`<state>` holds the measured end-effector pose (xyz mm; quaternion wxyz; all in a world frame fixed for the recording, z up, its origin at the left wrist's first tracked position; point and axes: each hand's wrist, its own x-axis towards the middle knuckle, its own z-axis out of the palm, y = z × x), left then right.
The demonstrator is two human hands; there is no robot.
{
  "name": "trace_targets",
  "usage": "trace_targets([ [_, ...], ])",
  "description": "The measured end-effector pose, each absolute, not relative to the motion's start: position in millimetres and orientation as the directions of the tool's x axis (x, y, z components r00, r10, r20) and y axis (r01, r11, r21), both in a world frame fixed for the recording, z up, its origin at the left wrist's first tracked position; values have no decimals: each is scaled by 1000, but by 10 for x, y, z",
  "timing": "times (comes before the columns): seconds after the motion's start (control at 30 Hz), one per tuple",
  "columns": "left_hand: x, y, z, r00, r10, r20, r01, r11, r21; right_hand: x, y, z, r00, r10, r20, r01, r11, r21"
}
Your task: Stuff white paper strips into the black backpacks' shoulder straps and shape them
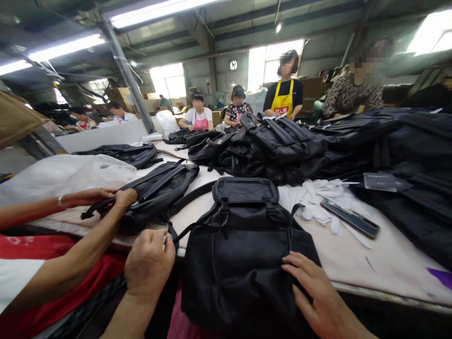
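Note:
A black backpack (240, 235) lies in front of me, half over the near edge of the table (388, 263), its flap pointing away. My left hand (150, 263) is closed in a pinch at the backpack's left side, gripping a thin black strap (176, 230). My right hand (314, 292) rests flat on the lower right of the backpack with its fingers stretched out.
To my left a co-worker's hands (106, 197) hold another black backpack (158, 193). A big heap of black backpacks (282, 146) covers the table's middle and right. White gloves (318, 197) and a phone (349, 217) lie right of my bag. Several people work at the far side.

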<state>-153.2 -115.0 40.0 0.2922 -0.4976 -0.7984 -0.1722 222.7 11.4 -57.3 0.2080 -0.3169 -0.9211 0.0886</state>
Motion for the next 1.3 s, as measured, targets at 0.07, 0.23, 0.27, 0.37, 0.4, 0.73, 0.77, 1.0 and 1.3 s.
trace_targets([
  [0.07, -1505, -1246, 408, -271, 707, 653, 939, 343, 19, 2264, 143, -518, -750, 586, 307, 523, 809, -268],
  [0.23, -962, -1390, 68, 125, 977, 172, 962, -162, 221, 2279, 111, -361, -862, 446, 243, 418, 894, -159],
  [0.27, -874, -1392, -2, 174, 981, 80, 952, -189, 240, 2277, 85, -362, -863, 438, 251, 417, 899, -133],
  [0.37, -762, -1359, -121, 185, 983, -13, 958, -178, 227, 2288, 5, -419, -844, 440, 307, 447, 893, -52],
  [0.4, -768, -1340, -125, 191, 981, -13, 960, -184, 210, 2298, -12, -435, -841, 432, 326, 449, 893, -27],
  [0.73, -1310, -786, 647, 144, 931, 335, 983, -96, -155, 2258, 467, 352, -723, 499, 477, 524, 847, -90],
  [0.77, -1368, -718, 701, 149, 909, 389, 980, -82, -182, 2236, 543, 416, -718, 490, 495, 524, 848, -79],
  [1.0, -1579, -680, 365, 323, 820, 473, 946, -300, -126, 2229, 722, 78, -742, 514, 430, 475, 856, -204],
  [1.3, -1567, -676, 192, 121, 990, 72, 677, -136, 724, 2146, 794, 5, -817, 573, 63, 344, 573, -744],
])
